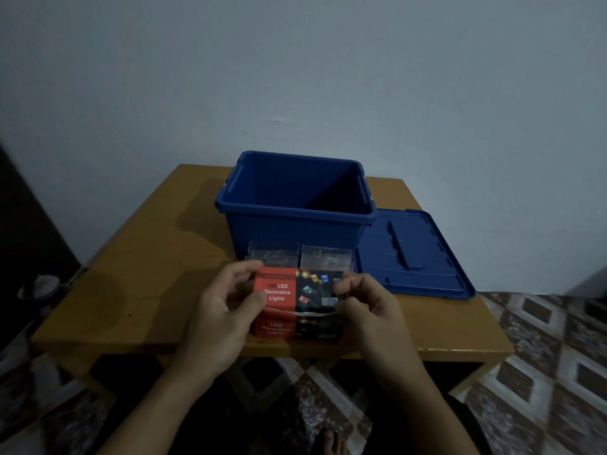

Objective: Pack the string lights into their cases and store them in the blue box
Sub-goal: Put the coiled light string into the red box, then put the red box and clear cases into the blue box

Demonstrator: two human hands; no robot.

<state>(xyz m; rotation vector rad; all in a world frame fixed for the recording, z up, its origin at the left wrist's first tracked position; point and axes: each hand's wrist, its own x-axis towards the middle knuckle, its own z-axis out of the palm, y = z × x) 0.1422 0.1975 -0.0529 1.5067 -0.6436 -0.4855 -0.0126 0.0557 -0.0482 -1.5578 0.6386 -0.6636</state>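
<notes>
- Tan wood table (131, 257), far edge against the wall, near edge just in front of the person; bare top open left of the box.
- Blue box (289, 231) toward the back centre, open at the top, inside in shadow.
- Blue lid (414, 254) flat just right of the box, right corner jutting past the table edge.
- Left hand (223, 310) and right hand (371, 307) over the near edge, fingers curled, each pinching one end of the labelled light case (297, 290) between thumb and fingertips.
- Held level, red and black, just above a second labelled case (295, 328) lying at the near edge.
- Two clear cases (274, 254) side by side, close against the box's front wall; contents too blurred to tell.
</notes>
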